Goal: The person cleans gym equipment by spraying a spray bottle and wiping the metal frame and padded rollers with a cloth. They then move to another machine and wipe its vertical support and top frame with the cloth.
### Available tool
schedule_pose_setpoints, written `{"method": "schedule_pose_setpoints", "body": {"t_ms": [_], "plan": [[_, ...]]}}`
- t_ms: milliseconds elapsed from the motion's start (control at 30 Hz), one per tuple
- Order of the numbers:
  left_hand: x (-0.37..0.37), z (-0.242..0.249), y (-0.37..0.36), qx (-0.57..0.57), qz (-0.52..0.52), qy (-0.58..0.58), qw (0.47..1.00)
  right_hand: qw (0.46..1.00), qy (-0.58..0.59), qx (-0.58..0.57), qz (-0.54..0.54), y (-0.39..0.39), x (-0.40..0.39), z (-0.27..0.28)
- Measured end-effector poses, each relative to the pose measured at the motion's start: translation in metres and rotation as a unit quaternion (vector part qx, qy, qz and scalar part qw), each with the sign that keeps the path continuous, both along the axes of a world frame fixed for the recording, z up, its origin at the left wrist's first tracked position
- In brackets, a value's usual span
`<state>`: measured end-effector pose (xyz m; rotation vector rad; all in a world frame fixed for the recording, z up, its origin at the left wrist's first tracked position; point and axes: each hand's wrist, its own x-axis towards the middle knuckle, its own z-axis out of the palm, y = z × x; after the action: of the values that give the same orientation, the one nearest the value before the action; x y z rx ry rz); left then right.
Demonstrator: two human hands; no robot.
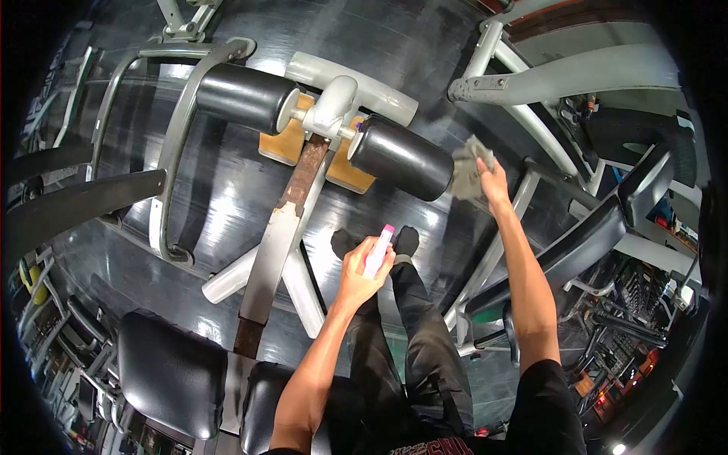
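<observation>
My left hand (362,267) is wrapped round a small white bottle with a pink cap (377,256), held in front of my legs. Out to the right, my right hand (494,182) grips a crumpled grey-green cloth (468,176). The cloth overlaps the outer end of a black padded roller (402,157) in this view. A matching black roller (246,97) sits on the other side of the grey metal hub (334,105). A worn, partly rusty beam (279,239) runs from the hub toward the black seat pad (173,373).
Wooden blocks (351,176) lie under the rollers. Grey tubular frames (168,159) stand at the left. Another machine with a long black pad (565,254) and a thick grey arm (584,74) is at the right. My feet (407,240) are on the dark shiny floor (220,182).
</observation>
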<state>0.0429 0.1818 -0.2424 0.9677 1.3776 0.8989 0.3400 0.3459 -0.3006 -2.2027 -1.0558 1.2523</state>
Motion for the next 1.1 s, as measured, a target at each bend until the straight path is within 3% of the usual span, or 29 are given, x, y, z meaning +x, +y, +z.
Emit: {"method": "schedule_pose_setpoints", "body": {"t_ms": [100,133,200,333,467,600,867,1000,1100], "plan": [[0.001,0.000,0.000,-0.006,0.001,-0.002,1.000,0.991,0.048,0.120,0.036,0.016,-0.014,-0.022],[0.001,0.001,-0.001,-0.007,-0.003,-0.002,1.000,0.991,0.002,0.088,0.103,0.019,-0.028,-0.016],[0.001,0.003,0.000,-0.018,-0.011,0.009,1.000,0.981,-0.118,0.121,0.096,0.013,-0.073,0.003],[-0.002,-0.004,-0.004,-0.062,-0.033,-0.001,0.998,0.907,-0.204,0.311,0.197,-0.023,-0.069,-0.002],[-0.002,-0.008,-0.006,-0.068,-0.025,-0.008,0.997,0.843,-0.233,0.311,0.372,-0.065,-0.059,0.023],[-0.002,-0.005,-0.004,-0.070,-0.030,0.016,0.997,0.808,-0.225,0.345,0.421,-0.049,-0.055,0.028],[-0.002,-0.007,-0.005,-0.064,-0.033,0.021,0.997,0.865,-0.172,0.372,0.291,-0.022,-0.115,0.011],[-0.001,-0.006,-0.005,-0.061,-0.034,0.016,0.997,0.915,-0.045,0.326,0.235,0.013,-0.184,0.018],[-0.001,-0.007,-0.004,-0.039,-0.021,0.011,0.999,0.862,-0.185,0.293,0.371,0.023,-0.220,0.019]]}}
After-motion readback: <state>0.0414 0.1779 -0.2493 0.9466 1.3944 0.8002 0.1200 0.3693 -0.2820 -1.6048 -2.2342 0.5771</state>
